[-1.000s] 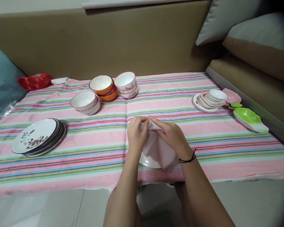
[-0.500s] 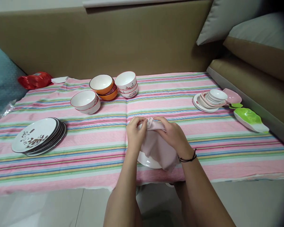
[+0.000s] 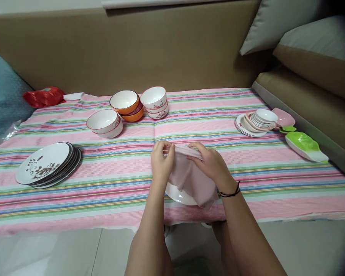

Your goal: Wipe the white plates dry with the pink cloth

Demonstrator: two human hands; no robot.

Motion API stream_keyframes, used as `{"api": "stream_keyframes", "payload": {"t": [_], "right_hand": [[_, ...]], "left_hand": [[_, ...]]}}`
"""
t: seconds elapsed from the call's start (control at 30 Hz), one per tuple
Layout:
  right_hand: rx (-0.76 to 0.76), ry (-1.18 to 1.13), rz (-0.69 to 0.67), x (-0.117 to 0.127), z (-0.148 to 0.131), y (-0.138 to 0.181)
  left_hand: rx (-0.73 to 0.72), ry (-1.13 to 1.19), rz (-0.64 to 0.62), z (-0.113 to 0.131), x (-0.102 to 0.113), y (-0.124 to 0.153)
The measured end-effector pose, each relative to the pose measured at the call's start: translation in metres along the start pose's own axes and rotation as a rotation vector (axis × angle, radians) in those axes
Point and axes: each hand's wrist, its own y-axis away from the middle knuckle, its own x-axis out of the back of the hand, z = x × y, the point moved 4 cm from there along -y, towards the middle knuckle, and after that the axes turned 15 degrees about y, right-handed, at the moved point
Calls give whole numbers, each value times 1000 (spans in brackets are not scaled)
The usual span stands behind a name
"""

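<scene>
Nearest the camera, at the near edge of the table, a white plate lies on the striped tablecloth, mostly covered by a pink cloth draped over it. Only the plate's near-left rim shows. Both forearms come up from the bottom of the view. The left hand pinches the cloth's far left edge between thumb and curled fingers. The right hand, with a black band round the wrist, grips the far right edge in the same way, knuckles up. Between the hands the far edge of the cloth is drawn into a raised fold, and the rest hangs down to the near right across the plate.

To the left, well apart from the hands, a stack of patterned plates sits fanned slightly to the right. Far right, a green dish lies near the table's edge, beside the sofa seat.

Farther back on the right is a pile of small white dishes, with a pink dish just beside it. Farther back on the left stand three groups of bowls: a red-rimmed white bowl, an orange bowl stacked on another, and stacked white bowls. Nothing stands between the hands and these.

At the far left corner lies a red packet. Beyond the table rises the brown sofa back, with grey cushions at the far right.
</scene>
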Motion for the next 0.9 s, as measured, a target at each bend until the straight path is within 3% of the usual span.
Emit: {"api": "stream_keyframes", "payload": {"t": [0.17, 0.33, 0.43, 0.57, 0.67, 0.9], "right_hand": [[-24, -70, 43, 2, 0, 1], [-113, -207, 305, 13, 7, 6], [-283, -286, 482, 20, 18, 8], [-449, -388, 624, 26, 28, 11], [-458, -431, 646, 26, 33, 12], [-391, -214, 468, 14, 36, 8]], "left_hand": [[104, 1, 0, -4, 3, -1], [206, 96, 188, -4, 14, -3], [401, 253, 214, -12, 17, -1], [721, 644, 59, -18, -1, 10], [794, 762, -7, -14, -13, 15], [684, 855, 100, -25, -18, 13]]}}
